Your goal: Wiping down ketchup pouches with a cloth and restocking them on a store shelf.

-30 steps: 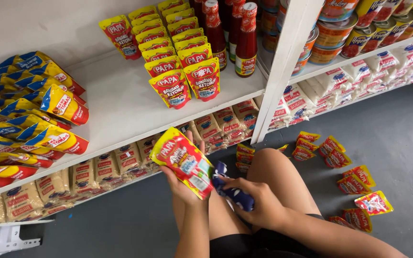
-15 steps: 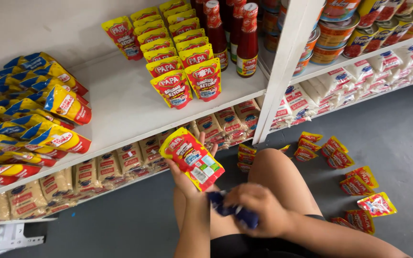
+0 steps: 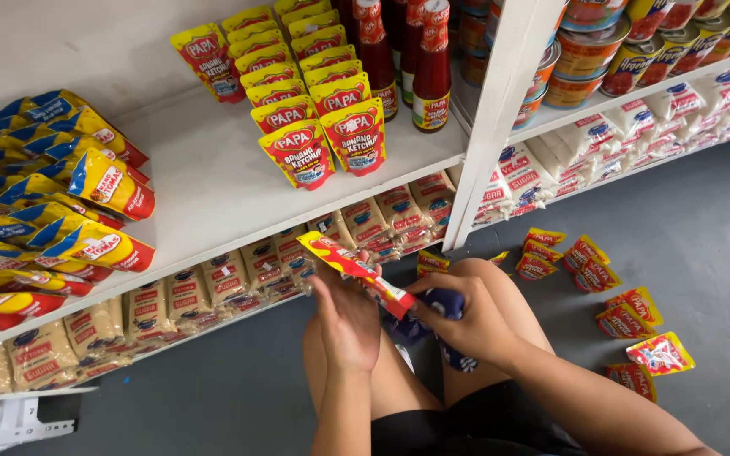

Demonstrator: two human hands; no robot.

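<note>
A person sits on the grey floor (image 3: 703, 245) by white store shelves, holding a pouch and a cloth.

The left hand (image 3: 346, 317) has its fingers closed on a red and yellow pouch (image 3: 356, 272), which is tilted and seen edge-on, just in front of the lower shelf. The right hand (image 3: 466, 325) has its fingers wrapped round a dark blue cloth (image 3: 437, 306) that touches the low end of the pouch, over the person's bare knees. On the white shelf (image 3: 204, 181) stand rows of the same kind of red and yellow pouches (image 3: 324, 127), with red bottles (image 3: 420, 59) behind them and blue and yellow packs (image 3: 52, 203) at the side. Bags of sugar (image 3: 179, 295) fill the shelf under it. A white post (image 3: 500, 110) splits the shelves, and cans (image 3: 601, 51) sit past it. More small pouches (image 3: 627, 312) lie loose on the floor near the person's leg.
</note>
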